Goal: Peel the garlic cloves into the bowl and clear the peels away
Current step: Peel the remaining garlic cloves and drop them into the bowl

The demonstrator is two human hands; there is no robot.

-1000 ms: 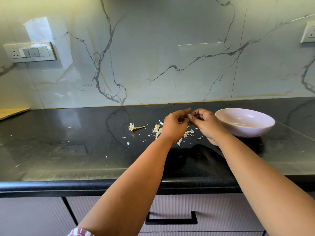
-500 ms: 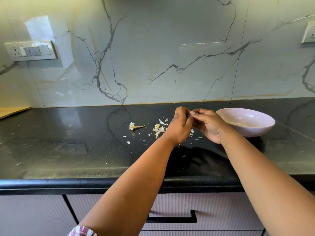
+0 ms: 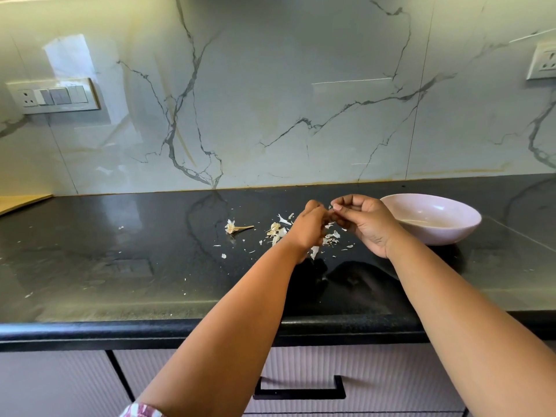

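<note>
My left hand [image 3: 310, 227] and my right hand [image 3: 365, 222] meet above the black countertop [image 3: 135, 266], fingers curled round a small garlic clove that is mostly hidden between them. A white sliver of peel [image 3: 331, 207] shows at my right fingertips. Loose garlic peels [image 3: 278, 230] lie scattered on the counter under and left of the hands. A stripped garlic stem [image 3: 236, 227] lies further left. The pale pink bowl [image 3: 433, 233] stands just right of my right hand; what lies inside it is not visible.
A marble backsplash rises behind the counter, with a switch panel [image 3: 54, 96] at left and a socket [image 3: 543, 61] at right. A wooden board edge [image 3: 21, 201] shows far left. Drawers with a black handle [image 3: 299, 392] sit below the counter's front edge.
My hands have stayed together over the peels, shifting slightly. My right fingertips have lifted a little, pulling a bit of peel away from the clove.
</note>
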